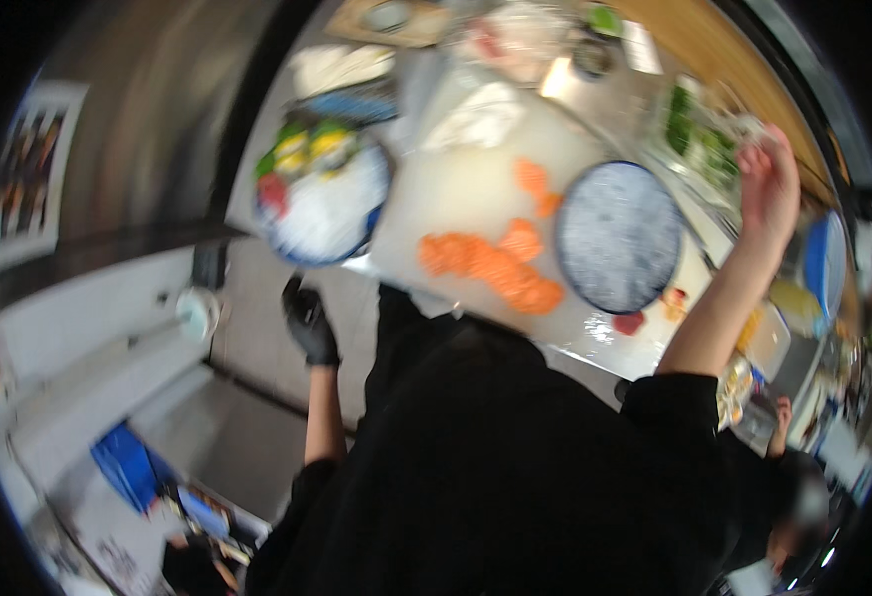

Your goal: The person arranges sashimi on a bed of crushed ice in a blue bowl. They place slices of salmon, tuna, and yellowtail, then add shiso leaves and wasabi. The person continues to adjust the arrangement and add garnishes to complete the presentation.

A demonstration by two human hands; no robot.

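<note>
My left hand [307,316], in a black glove, hangs beside the counter below a blue-rimmed plate of crushed ice [331,212] with yellow, green and red food at its edge. My bare right hand [767,175] is at a clear container of green leaves [696,141]; whether its fingers hold anything is blurred. Before me, orange fish slices [488,272] lie in a row on a white cutting board [451,194], with further slices behind. At the board's right stands a second blue-rimmed plate [620,237], grey-white inside. A small red piece [628,322] lies in front of it.
A crumpled white cloth [480,115] lies at the board's back, with a plastic-wrapped item [521,41] beyond. A knife-like tool [704,253] is near my right forearm. At the lower right is another person [797,506]; a blue box [126,465] stands at lower left.
</note>
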